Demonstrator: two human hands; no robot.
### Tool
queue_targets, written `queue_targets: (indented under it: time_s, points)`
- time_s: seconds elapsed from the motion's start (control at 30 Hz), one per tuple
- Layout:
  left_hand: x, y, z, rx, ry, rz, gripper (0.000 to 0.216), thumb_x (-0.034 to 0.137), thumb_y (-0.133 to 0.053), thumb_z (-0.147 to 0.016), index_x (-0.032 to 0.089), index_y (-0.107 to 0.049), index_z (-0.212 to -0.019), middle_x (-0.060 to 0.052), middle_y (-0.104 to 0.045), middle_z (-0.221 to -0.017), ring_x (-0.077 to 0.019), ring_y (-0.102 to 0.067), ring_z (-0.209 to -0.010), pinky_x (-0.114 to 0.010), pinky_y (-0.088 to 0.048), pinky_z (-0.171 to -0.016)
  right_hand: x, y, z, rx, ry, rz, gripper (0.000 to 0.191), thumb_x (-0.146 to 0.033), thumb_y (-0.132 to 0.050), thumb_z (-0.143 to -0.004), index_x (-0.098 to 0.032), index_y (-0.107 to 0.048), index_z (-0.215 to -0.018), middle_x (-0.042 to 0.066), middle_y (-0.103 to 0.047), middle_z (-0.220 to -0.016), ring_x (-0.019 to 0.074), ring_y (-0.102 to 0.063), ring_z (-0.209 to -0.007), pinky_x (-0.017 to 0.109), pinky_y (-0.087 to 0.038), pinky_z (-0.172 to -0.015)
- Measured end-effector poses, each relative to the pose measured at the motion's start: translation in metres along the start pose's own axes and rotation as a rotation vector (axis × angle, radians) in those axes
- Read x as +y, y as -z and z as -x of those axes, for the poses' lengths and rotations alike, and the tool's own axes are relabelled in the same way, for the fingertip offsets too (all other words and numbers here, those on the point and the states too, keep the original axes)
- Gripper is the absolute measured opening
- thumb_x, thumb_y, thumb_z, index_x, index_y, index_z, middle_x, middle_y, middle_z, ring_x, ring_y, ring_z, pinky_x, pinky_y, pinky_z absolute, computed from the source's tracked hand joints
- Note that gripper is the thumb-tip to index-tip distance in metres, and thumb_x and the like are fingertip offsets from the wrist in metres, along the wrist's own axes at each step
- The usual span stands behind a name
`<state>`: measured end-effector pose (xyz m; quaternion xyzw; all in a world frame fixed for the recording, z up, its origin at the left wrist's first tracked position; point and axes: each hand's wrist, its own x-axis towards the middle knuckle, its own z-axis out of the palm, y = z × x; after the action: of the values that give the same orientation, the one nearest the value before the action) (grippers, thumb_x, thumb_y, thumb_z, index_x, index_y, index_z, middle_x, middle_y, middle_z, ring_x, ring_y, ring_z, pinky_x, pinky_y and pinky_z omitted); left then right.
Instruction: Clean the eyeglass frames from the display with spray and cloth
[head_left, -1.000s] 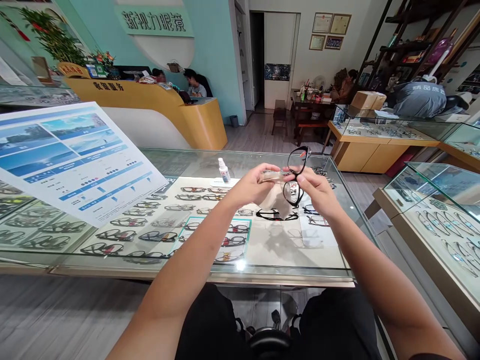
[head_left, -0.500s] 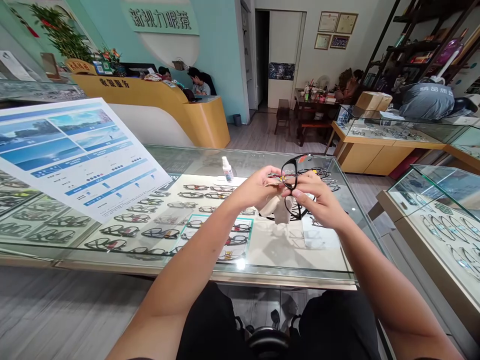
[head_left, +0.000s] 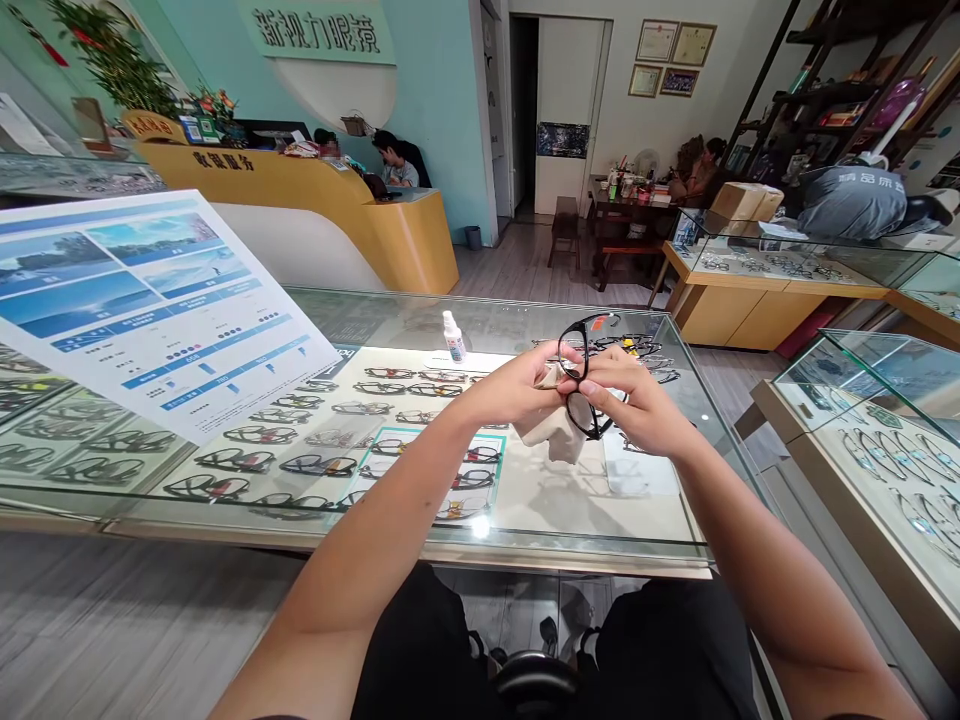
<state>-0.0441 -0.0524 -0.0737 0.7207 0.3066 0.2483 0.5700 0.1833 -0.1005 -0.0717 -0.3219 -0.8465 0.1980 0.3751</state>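
Black-rimmed eyeglasses are held upright on edge above the glass counter, one lens over the other. My right hand is closed on the frame from the right, its thumb near the bridge. A beige cleaning cloth hangs down from my left hand, which is closed on it. The fingers of that hand press the cloth against the upper lens area; their tips are partly hidden behind the glasses. A small white spray bottle stands on the counter to the left, beyond my hands.
Rows of eyeglasses lie inside the glass display counter. A printed sheet stands slanted at the left. Another display case is at the right. Two people sit behind the yellow desk; another person sits at the back.
My left hand has shifted slightly, bringing its fingers and the cloth closer around the upper lens. The cloth hangs wider and a little lower. My right hand still holds the glasses.
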Motion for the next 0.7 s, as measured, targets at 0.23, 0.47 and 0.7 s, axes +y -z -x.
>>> queue_targets:
  time_s: [0.23, 0.47, 0.7]
  points:
    - [0.000, 0.003, 0.001, 0.042, -0.131, -0.189, 0.048, 0.038, -0.077, -0.091, 0.024, -0.061, -0.134, -0.005, -0.074, -0.118, -0.0257, -0.069, -0.110, -0.032, -0.050, -0.090, 0.005, 0.001, 0.002, 0.125, -0.092, -0.127, 0.041, -0.057, -0.053, -0.111, -0.032, -0.087, -0.112, 0.006, -0.082, -0.114, 0.0283, -0.064, -0.115, 0.048, -0.040, -0.107]
    - [0.002, 0.004, 0.000, 0.059, -0.107, -0.102, 0.047, 0.052, -0.066, -0.101, 0.025, -0.061, -0.139, -0.008, -0.072, -0.133, -0.0262, -0.067, -0.119, -0.034, -0.051, -0.097, 0.015, 0.001, 0.002, 0.285, -0.227, -0.346, 0.035, -0.057, -0.063, -0.106, -0.033, -0.088, -0.111, 0.005, -0.080, -0.115, 0.0290, -0.067, -0.121, 0.049, -0.044, -0.114]
    - [-0.008, 0.040, -0.009, 0.513, 0.004, 0.172, 0.048, 0.042, -0.076, -0.089, 0.026, -0.066, -0.133, -0.002, -0.071, -0.098, -0.0195, -0.066, -0.084, -0.028, -0.050, -0.074, 0.040, 0.007, 0.003, 0.476, -0.331, -0.429, 0.038, -0.061, -0.065, -0.102, -0.031, -0.087, -0.112, 0.003, -0.079, -0.117, 0.0288, -0.067, -0.120, 0.052, -0.044, -0.119]
